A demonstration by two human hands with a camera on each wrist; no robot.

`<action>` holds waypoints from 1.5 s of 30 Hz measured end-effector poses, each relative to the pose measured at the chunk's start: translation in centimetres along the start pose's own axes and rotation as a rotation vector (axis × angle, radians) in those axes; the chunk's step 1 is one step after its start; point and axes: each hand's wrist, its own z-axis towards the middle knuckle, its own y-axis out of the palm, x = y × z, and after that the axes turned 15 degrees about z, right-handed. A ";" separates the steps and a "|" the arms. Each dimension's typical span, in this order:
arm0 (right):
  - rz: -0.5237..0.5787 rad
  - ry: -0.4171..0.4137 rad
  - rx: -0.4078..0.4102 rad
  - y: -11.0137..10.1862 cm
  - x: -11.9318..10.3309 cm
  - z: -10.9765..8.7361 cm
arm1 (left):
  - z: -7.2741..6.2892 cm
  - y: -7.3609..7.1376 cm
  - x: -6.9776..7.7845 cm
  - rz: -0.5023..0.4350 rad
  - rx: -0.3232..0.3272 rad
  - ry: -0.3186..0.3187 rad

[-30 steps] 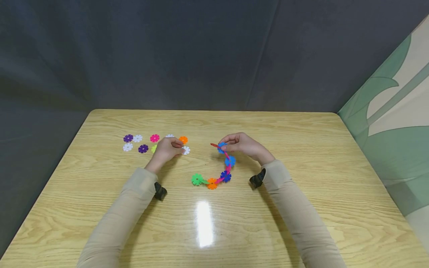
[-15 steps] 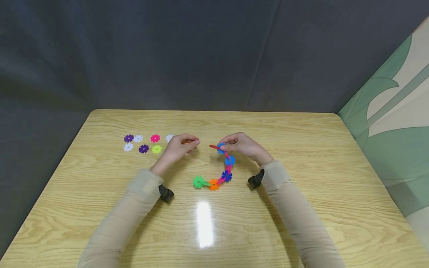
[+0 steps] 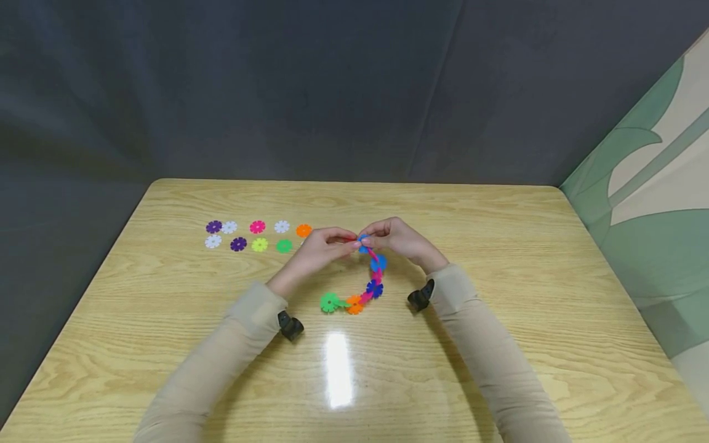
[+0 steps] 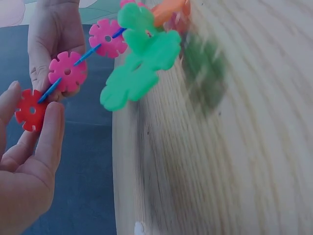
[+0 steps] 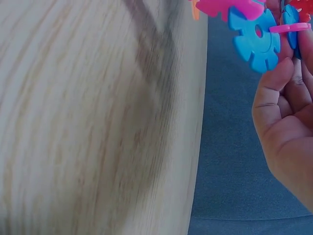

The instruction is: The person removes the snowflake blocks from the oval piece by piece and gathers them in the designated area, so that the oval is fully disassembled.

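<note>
A chain of slotted plastic snowflake discs hangs in a curve from my right hand (image 3: 403, 241), which pinches the light blue disc (image 3: 363, 243) near its upper end. Beyond that sits the red disc (image 4: 32, 110) at the end of the chain, gripped between the thumb and fingers of my left hand (image 3: 323, 251). The fingertips of both hands almost meet there. Lower along the chain come another light blue disc (image 3: 379, 264), a dark blue disc (image 3: 374, 289), an orange disc (image 3: 354, 304) and a green disc (image 3: 329, 303), with pink discs (image 4: 68, 71) between some of them.
Loose discs lie in two rough rows left of the hands on the wooden table (image 3: 498, 369), among them a purple disc (image 3: 239, 244), a yellow disc (image 3: 260, 245), a green disc (image 3: 284, 246) and an orange disc (image 3: 303, 230). A dark curtain (image 3: 354, 92) stands behind the table.
My left hand has moved right from beside the loose discs to the chain's end and taken hold of the red disc. My right hand has stayed nearly still, keeping its pinch.
</note>
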 end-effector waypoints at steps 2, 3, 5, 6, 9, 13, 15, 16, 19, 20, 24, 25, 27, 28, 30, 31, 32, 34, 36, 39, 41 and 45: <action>-0.008 -0.005 -0.004 0.0 -0.1 0.0 | 0.1 0.1 0.0 -0.007 0.004 -0.012; -0.013 -0.008 -0.007 0.0 -0.1 0.0 | 0.1 0.2 0.0 -0.012 0.007 -0.018; -0.022 -0.013 -0.013 0.0 -0.2 0.0 | 0.1 0.3 0.0 -0.012 0.012 -0.027; -0.028 -0.015 -0.015 -0.1 -0.3 -0.1 | 0.1 0.3 0.0 -0.014 0.013 -0.029; -0.054 -0.029 -0.026 -0.1 -0.4 -0.2 | 0.0 0.3 0.0 -0.007 0.020 -0.031; -0.067 -0.037 -0.033 -0.1 -0.5 -0.3 | -0.1 0.1 0.1 0.012 0.043 -0.030; -0.071 -0.034 -0.031 -0.1 -0.5 -0.4 | -0.1 0.0 0.1 0.020 0.050 -0.034; -0.073 -0.030 -0.027 -0.1 -0.6 -0.4 | -0.2 -0.1 0.1 0.026 0.051 -0.036; -0.092 -0.015 -0.003 -0.2 -0.5 -0.4 | -0.2 -0.3 0.1 0.052 0.046 -0.041; -0.095 -0.009 0.004 -0.2 -0.4 -0.4 | -0.2 -0.3 0.0 0.061 0.045 -0.046; -0.092 -0.005 0.016 -0.5 -0.2 -0.4 | -0.1 -0.5 -0.2 0.074 0.046 -0.056; -0.091 -0.011 0.016 -0.5 -0.2 -0.5 | -0.1 -0.5 -0.3 0.071 0.048 -0.061; -0.085 -0.021 0.019 -0.6 -0.2 -0.6 | -0.1 -0.6 -0.3 0.070 0.061 -0.065; -0.079 -0.024 0.024 -0.7 -0.2 -0.6 | -0.1 -0.7 -0.4 0.069 0.068 -0.065; -0.074 -0.030 0.036 -0.9 -0.2 -0.8 | 0.0 -0.8 -0.5 0.076 0.091 -0.069; -0.068 -0.027 0.044 -1.0 -0.2 -0.8 | 0.1 -0.9 -0.6 0.087 0.107 -0.070; -0.063 -0.024 0.049 -1.1 -0.2 -0.8 | 0.1 -1.0 -0.7 0.097 0.124 -0.070; -0.053 -0.016 0.057 -1.3 -0.2 -0.9 | 0.3 -1.2 -1.0 0.115 0.154 -0.078; -0.043 -0.004 0.065 -1.4 -0.2 -1.0 | 0.4 -1.5 -1.3 0.139 0.183 -0.092; -0.011 0.008 0.075 -1.6 -0.3 -1.1 | 0.4 -1.9 -1.7 0.158 0.209 -0.124; 0.011 0.007 0.081 -1.7 -0.3 -1.2 | 0.5 -2.2 -2.0 0.155 0.222 -0.156; 0.046 -0.007 0.086 -1.9 -0.2 -1.2 | 0.8 -2.6 -2.7 0.127 0.236 -0.217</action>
